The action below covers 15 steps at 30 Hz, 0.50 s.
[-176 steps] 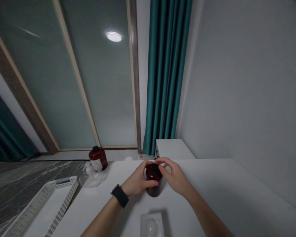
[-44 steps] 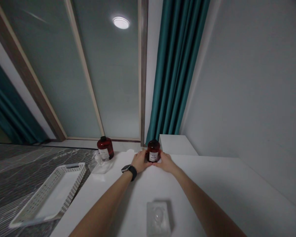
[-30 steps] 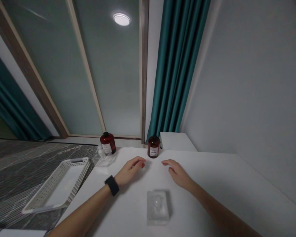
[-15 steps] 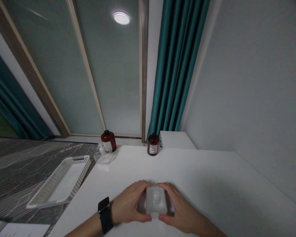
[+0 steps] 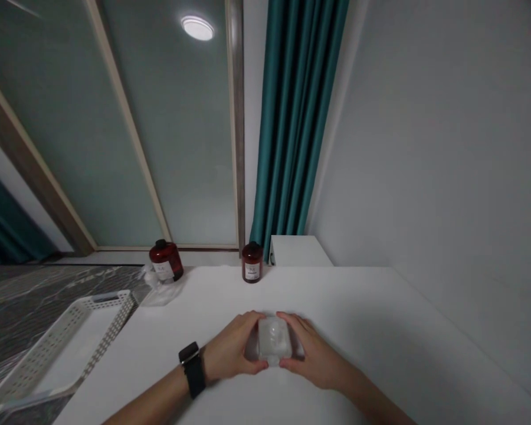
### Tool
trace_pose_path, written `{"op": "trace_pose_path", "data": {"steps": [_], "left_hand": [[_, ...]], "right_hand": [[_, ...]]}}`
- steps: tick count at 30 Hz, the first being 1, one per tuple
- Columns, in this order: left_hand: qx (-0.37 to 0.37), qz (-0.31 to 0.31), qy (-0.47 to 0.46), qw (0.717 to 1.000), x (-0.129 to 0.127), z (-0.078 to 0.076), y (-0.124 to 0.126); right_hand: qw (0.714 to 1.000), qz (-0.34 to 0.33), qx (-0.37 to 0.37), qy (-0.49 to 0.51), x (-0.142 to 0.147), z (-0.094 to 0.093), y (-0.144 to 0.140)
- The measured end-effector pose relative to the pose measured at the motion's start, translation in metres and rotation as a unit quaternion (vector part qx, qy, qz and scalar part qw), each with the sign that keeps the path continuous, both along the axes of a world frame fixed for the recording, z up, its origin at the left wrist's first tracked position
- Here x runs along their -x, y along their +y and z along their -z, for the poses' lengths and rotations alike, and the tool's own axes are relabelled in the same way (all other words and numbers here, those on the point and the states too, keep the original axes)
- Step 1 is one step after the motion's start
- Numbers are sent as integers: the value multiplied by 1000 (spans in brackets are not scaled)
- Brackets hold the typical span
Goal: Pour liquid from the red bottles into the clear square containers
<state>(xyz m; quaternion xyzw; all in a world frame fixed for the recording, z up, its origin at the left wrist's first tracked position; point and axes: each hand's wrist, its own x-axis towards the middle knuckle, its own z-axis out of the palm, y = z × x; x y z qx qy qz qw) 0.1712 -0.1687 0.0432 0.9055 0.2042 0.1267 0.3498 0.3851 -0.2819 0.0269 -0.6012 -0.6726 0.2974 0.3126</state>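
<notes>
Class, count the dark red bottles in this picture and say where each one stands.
2. One bottle stands at the table's far edge by the curtain; the other bottle stands farther left, beyond the table's far left corner.

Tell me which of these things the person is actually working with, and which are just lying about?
In hand:
- clear plastic box, held on the white table between left hand and right hand

Lying about:
- small brown bottle
- larger brown bottle
- white basket
- clear packet
</notes>
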Motion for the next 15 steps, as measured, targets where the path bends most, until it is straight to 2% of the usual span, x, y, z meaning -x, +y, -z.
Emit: {"op": "trace_pose_path", "data": {"steps": [7, 15], "left_hand": [[-20, 25, 6, 999, -66, -5, 13], [-31, 64, -5, 997, -143, -2, 25]], "right_hand": [[999, 38, -14, 5, -56, 8, -1], [995, 102, -5, 15, -122, 19, -6]]}}
